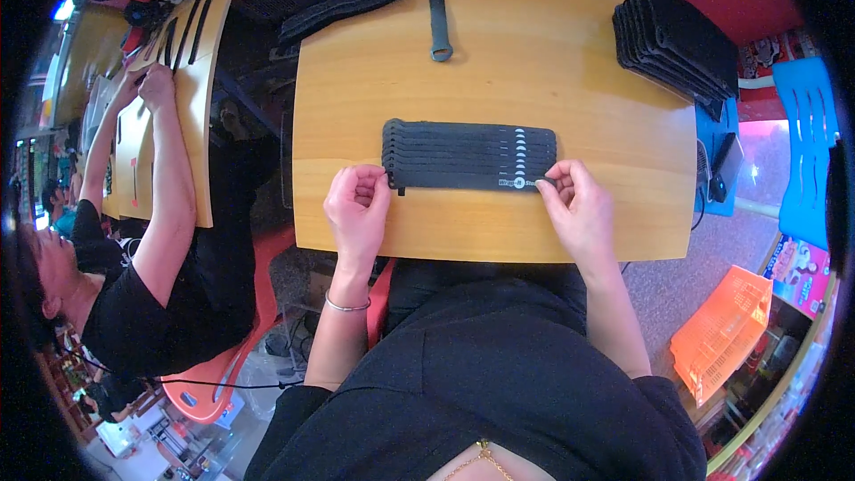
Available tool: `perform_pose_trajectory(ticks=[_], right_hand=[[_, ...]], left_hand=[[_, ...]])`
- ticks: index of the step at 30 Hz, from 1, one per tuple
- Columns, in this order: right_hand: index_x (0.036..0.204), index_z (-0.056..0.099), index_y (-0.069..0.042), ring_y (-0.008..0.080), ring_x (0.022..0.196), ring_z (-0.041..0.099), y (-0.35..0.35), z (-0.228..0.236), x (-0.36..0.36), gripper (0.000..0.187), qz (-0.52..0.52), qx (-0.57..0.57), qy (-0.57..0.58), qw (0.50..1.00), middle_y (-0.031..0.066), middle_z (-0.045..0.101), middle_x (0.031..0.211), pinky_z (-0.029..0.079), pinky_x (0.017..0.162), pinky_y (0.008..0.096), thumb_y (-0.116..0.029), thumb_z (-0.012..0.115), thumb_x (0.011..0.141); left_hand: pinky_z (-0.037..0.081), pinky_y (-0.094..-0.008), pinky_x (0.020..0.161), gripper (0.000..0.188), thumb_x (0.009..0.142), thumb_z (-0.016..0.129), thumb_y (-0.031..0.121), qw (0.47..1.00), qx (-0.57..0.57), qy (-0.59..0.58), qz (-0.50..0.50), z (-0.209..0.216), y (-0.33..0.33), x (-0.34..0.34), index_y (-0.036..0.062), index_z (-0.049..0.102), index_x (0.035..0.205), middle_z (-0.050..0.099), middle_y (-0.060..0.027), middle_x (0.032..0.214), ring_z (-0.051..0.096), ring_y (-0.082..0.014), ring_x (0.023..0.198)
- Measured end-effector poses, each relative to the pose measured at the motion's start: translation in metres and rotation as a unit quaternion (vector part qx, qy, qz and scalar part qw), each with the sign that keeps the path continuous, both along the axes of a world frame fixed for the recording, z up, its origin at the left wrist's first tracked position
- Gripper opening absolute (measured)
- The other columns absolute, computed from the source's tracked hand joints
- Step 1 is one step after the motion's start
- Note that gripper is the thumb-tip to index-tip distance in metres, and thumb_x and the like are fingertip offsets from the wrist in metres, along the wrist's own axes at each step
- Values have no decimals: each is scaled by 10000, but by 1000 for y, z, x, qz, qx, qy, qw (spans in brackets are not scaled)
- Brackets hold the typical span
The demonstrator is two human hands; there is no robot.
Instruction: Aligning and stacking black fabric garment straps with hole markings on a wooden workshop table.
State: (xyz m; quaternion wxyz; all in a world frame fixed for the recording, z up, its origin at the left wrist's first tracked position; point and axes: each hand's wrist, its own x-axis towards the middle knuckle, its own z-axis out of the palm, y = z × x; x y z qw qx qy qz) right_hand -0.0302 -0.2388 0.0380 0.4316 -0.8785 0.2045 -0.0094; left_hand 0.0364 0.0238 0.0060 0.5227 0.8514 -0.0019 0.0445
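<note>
Several black fabric straps [468, 153] lie overlapped in a flat row on the wooden table [499, 71]. My left hand [358, 207] pinches the left end of the nearest strap. My right hand [577, 205] pinches its right end, beside a small white mark on the strap. Both hands rest at the table's near edge.
A single dark strap [437, 2] and a bundle of straps [347, 0] lie at the far side. A stack of black fabric pieces [675, 43] sits at the far right. A person in black [151, 240] works at a neighbouring table [200, 80] on the left. An orange crate [723, 331] stands on the floor.
</note>
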Motion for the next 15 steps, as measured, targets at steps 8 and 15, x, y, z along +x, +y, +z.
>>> perform_pose_trajectory(ticks=[8,15], right_hand=[[845,561,-64,170,553,555,0,-2,1,157,4,-12,-3,1000,46,579,657,441,529,317,-135,691,791],[851,554,-67,197,568,558,1,-1,1,146,17,-41,3,999,55,570,665,436,528,337,-120,677,794]], left_hand=[[466,-204,556,70,792,644,-40,1000,5,7,-1,1,0,0,5,626,842,578,-34,766,564,-86,632],[467,-198,554,71,796,643,-39,999,-19,25,7,-2,1,-2,3,625,850,578,-31,772,565,-82,636]])
